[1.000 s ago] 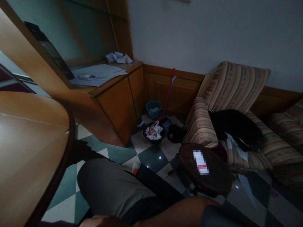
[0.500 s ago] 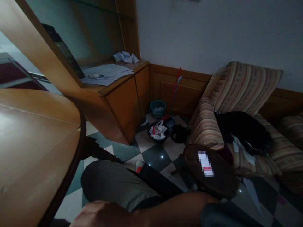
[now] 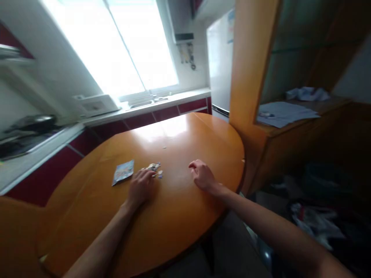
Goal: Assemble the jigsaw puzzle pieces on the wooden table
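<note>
On the wooden table [image 3: 179,216], my left hand [image 3: 140,186] lies palm down with its fingers stretched out. Its fingertips reach the edge of a small pile of loose flat pieces [image 3: 153,166], which look like jigsaw puzzle pieces. The hand partly covers the pile. Just left of it lies a light-blue printed packet [image 3: 123,172]. My right hand [image 3: 202,175] is over the table, right of the pile and apart from it. Its fingers are curled in toward the thumb; whatever they may hold is hidden. One small piece [image 3: 164,147] lies alone farther back.
A wooden cabinet [image 3: 249,77] with papers [image 3: 286,112] on its shelf stands at the right. Behind the table are a kitchen counter [image 3: 185,98], a sink [image 3: 142,104] and a bright window. A pan [image 3: 40,122] sits on the stove at far left. Clutter lies on the dark floor at right.
The view has swung left, from the floor, bins and armchair to the tabletop. An arm crossed low over the lap before; now both hands are at the table.
</note>
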Tool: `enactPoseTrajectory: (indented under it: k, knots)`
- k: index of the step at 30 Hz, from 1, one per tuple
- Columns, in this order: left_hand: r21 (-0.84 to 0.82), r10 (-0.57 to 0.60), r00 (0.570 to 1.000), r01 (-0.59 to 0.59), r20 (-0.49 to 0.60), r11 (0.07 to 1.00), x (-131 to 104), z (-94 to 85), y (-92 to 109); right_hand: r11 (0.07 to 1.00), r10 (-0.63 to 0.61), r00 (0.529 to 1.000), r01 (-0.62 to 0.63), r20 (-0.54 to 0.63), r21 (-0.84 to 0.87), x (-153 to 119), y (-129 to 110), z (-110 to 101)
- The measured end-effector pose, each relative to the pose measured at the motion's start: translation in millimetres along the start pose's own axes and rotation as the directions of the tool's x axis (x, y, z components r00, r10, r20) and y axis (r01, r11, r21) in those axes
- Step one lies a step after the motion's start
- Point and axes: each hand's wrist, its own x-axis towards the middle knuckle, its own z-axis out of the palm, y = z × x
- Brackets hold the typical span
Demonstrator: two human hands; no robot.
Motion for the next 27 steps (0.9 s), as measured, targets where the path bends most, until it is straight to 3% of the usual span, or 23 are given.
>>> enactPoseTrajectory:
  k: [2,7,11,14,17,27]
  knots:
    - [-0.050,0.069,0.995,-0.065,0.074,0.997,-14,-4.2,-7,1.000,-0.028,0.999,0.028,0.030,0.001,39,3,27]
    - [-0.313,0.296,0.938,-0.230,0.183,0.921,-10,16.8,30,0.997,-0.083,0.992,0.083,0.090,0.006,106,6,89]
    - [-0.363,0.293,0.936,-0.208,0.197,0.908,6,28.8,31,0.988,-0.147,0.986,0.143,0.076,0.055,132,12,113]
    - [-0.398,0.244,0.951,-0.153,0.189,0.904,9,33.8,21,0.980,-0.173,0.985,0.171,0.019,0.098,135,26,113]
    - [-0.409,0.264,0.940,-0.158,0.216,0.899,4,34.5,21,0.975,-0.200,0.976,0.207,-0.084,0.076,128,42,110]
    - [-0.412,0.174,0.946,-0.048,0.274,0.910,-3,22.4,36,0.979,-0.192,0.970,0.200,0.150,-0.037,105,56,116]
